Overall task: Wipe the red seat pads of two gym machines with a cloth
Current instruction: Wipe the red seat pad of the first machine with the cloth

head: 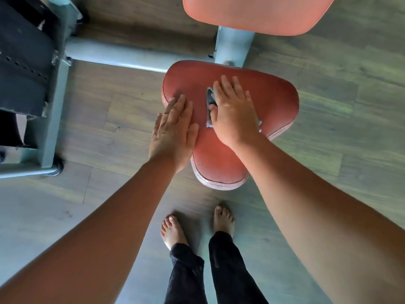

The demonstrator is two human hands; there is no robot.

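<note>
A red, roughly triangular seat pad [271, 95] with worn white piping stands in front of me. My right hand [234, 113] lies flat on its middle, pressing a grey cloth [210, 98] against the pad; only the cloth's edges show beside my thumb and at my wrist. My left hand [173, 130] rests flat, fingers together, on the pad's left edge and holds nothing. A second red pad [252, 14], the backrest, sits above at the top of the view.
The machine's grey steel frame [114, 54] runs across the floor behind the seat, with a black weight stack [22, 62] at left. My bare feet [175, 231] stand on wood-look flooring just in front of the seat.
</note>
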